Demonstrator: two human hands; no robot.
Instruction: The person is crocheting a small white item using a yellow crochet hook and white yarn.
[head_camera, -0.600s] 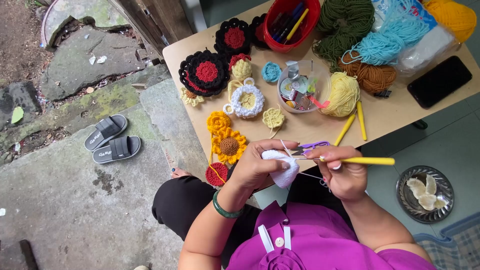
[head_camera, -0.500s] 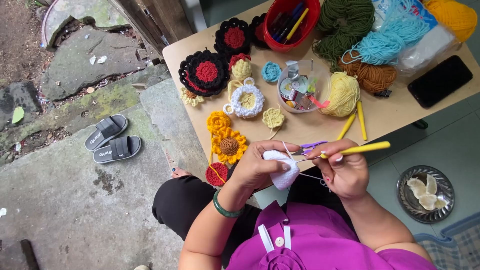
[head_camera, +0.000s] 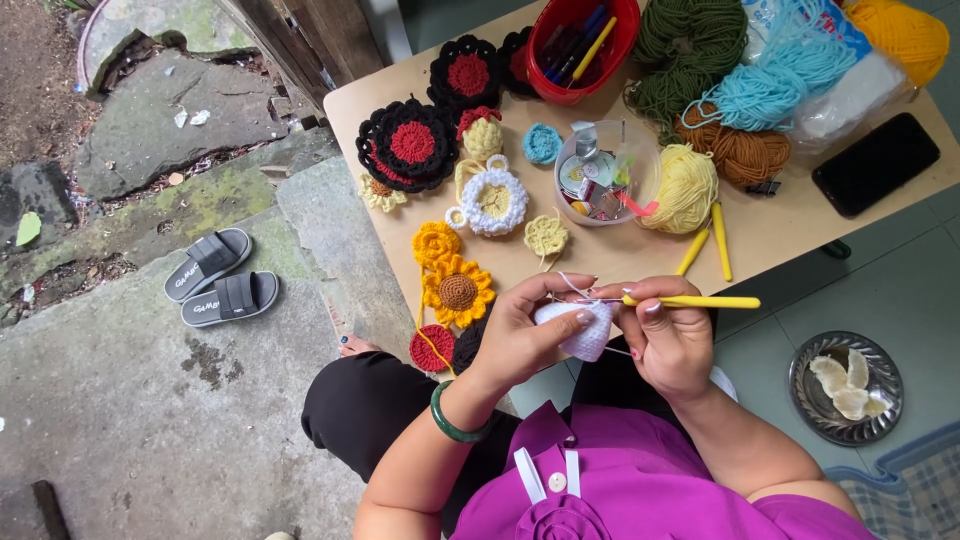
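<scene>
While the left hand (head_camera: 525, 335) pinched a small white crocheted piece (head_camera: 583, 330), soft and rounded with a knobbly stitch texture, its thumb and fingers were closed together on the fabric, and a green bangle (head_camera: 452, 420) ringed that wrist. Just right of it, touching the same piece, the right hand (head_camera: 668, 335) was clamped around a slim yellow crochet hook (head_camera: 700, 301), smooth and straight, whose handle stuck out sideways past the knuckles. A thin white thread ran from the work up between the two hands.

Left of and below the left hand lay a flat red crocheted round (head_camera: 432, 347), and just above it a woolly sunflower (head_camera: 457, 291) with yellow petals and a brown centre. Farther beyond the hands sat black-and-red crocheted rounds (head_camera: 410, 145), a white-rimmed ring (head_camera: 493, 201), a clear plastic bowl (head_camera: 605, 172) of small oddments, a pale yellow yarn ball (head_camera: 690, 185) and two more yellow hooks (head_camera: 708, 243). Well beyond those stood a red basket (head_camera: 585, 40) of pens, then green, light blue and brown skeins. Far right of the right hand lay a black phone (head_camera: 875, 163).

All of this rested on a light wooden table (head_camera: 800, 225), smooth and bare-edged. Well left of the hands, on rough stained concrete, sat a pair of grey slides (head_camera: 215, 277) beside mossy broken stone. Right of and below the right hand, on a greenish tiled floor, a round metal plate (head_camera: 845, 387) held pale peel-like pieces.
</scene>
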